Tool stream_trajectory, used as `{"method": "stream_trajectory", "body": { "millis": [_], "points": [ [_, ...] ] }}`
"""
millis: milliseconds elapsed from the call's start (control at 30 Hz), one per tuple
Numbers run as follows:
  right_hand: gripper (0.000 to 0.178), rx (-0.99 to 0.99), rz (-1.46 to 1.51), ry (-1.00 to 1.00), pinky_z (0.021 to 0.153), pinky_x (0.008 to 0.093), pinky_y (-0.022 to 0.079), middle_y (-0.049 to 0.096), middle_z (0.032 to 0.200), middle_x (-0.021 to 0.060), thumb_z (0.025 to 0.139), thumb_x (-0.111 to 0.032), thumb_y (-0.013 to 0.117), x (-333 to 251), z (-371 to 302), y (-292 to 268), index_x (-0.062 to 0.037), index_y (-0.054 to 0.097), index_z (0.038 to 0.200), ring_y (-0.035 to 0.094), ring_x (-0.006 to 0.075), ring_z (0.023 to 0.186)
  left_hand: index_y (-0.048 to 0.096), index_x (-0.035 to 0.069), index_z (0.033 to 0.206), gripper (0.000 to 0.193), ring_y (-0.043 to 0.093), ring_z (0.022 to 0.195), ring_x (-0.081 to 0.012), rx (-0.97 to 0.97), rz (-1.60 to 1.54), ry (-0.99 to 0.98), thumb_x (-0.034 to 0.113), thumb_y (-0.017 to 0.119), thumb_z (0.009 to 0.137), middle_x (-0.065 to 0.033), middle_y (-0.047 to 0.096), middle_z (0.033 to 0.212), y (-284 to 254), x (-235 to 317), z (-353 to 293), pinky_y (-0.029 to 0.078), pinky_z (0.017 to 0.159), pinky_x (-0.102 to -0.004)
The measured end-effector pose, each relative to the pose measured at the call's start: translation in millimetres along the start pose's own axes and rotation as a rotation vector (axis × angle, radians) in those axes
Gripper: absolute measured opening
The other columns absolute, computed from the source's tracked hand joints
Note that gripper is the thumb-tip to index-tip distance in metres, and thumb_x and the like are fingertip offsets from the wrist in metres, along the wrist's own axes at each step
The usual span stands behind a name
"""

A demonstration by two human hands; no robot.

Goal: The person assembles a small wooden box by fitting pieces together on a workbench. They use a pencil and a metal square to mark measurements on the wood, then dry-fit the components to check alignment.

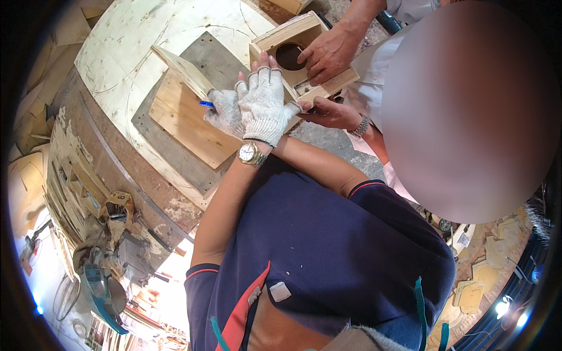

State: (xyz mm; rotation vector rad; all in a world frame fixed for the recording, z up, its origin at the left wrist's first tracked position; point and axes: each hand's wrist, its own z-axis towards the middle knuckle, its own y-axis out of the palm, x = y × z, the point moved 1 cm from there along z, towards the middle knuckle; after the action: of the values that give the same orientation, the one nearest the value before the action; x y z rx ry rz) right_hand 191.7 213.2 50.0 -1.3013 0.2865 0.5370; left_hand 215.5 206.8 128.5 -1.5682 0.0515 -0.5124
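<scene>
My forearms cross, the left over the right. My left hand point(261, 104), in a white knit glove with bare fingertips and a watch at the wrist, lies with fingers stretched out against the side of an open wooden box point(290, 32). A round hole shows in the box. My right hand point(225, 114), gloved alike and partly covered by the left, is closed around a blue pen point(206, 104). It is beside an upright wooden board point(182, 69), which meets a flat wooden panel point(184, 120). The right fingers are partly hidden.
A co-worker's hand point(333, 55) reaches into the box, and their other hand point(335, 112) supports its near edge. Under the panel lies a grey board point(205, 50) on a pale plywood sheet point(126, 47). A circular saw point(102, 289) stands at lower left.
</scene>
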Motion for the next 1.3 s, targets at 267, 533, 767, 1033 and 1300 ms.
{"method": "stream_trajectory", "body": {
  "millis": [267, 533, 767, 1033, 1300],
  "points": [
    [0.034, -0.011, -0.02, 0.003, 0.083, 0.0472, 0.057, 0.074, 0.083, 0.0159, 0.083, -0.039, 0.08, -2, 0, -7, -0.0125, 0.071, 0.102, 0.074, 0.0371, 0.079, 0.032, 0.0, 0.169, 0.128, 0.039, 0.159, -0.0331, -0.017, -0.024, 0.006, 0.076, 0.076, 0.076, -0.0171, 0.031, 0.178, -1, 0, 0, 0.021, 0.131, -0.0571],
    [0.033, 0.018, -0.029, 0.018, 0.08, 0.0488, 0.057, 0.073, 0.082, 0.0174, 0.084, -0.039, 0.08, -4, -2, -5, -0.0116, 0.07, 0.101, 0.073, 0.0383, 0.077, 0.031, 0.0, 0.169, 0.133, 0.035, 0.162, -0.0368, 0.007, -0.12, 0.015, 0.081, 0.075, 0.073, -0.0176, 0.03, 0.178, 3, -3, -2, 0.018, 0.132, -0.0585],
    [0.04, -0.232, 0.005, 0.122, 0.099, 0.0537, 0.052, 0.076, 0.089, 0.0175, 0.078, -0.043, 0.081, 4, 6, 0, -0.0131, 0.073, 0.102, 0.073, 0.0395, 0.095, 0.031, -0.001, 0.169, 0.135, 0.032, 0.162, -0.0346, 0.029, -0.057, 0.012, 0.087, 0.071, 0.075, -0.0185, 0.031, 0.177, -1, 1, -1, 0.019, 0.133, -0.0567],
    [0.028, -0.228, 0.304, 0.034, 0.085, 0.0531, 0.059, 0.076, 0.09, 0.0205, 0.085, -0.033, 0.076, 9, 10, -18, -0.0096, 0.073, 0.1, 0.075, 0.0407, 0.089, 0.067, 0.001, 0.137, 0.06, 0.067, 0.113, -0.0366, 0.741, -0.289, -0.129, 0.016, 0.089, 0.083, -0.0159, 0.073, 0.121, -42, -65, -80, 0.053, 0.102, -0.0475],
    [0.024, -0.25, 0.123, 0.13, 0.074, 0.0519, 0.061, 0.075, 0.081, 0.0214, 0.091, -0.032, 0.074, -15, 19, -38, -0.0082, 0.074, 0.093, 0.076, 0.0415, 0.081, 0.038, -0.003, 0.159, 0.104, 0.03, 0.157, -0.0517, 0.327, -0.177, -0.831, 0.058, 0.082, 0.086, -0.0352, 0.038, 0.165, 91, -184, -162, 0.027, 0.129, -0.058]
  ]
}}
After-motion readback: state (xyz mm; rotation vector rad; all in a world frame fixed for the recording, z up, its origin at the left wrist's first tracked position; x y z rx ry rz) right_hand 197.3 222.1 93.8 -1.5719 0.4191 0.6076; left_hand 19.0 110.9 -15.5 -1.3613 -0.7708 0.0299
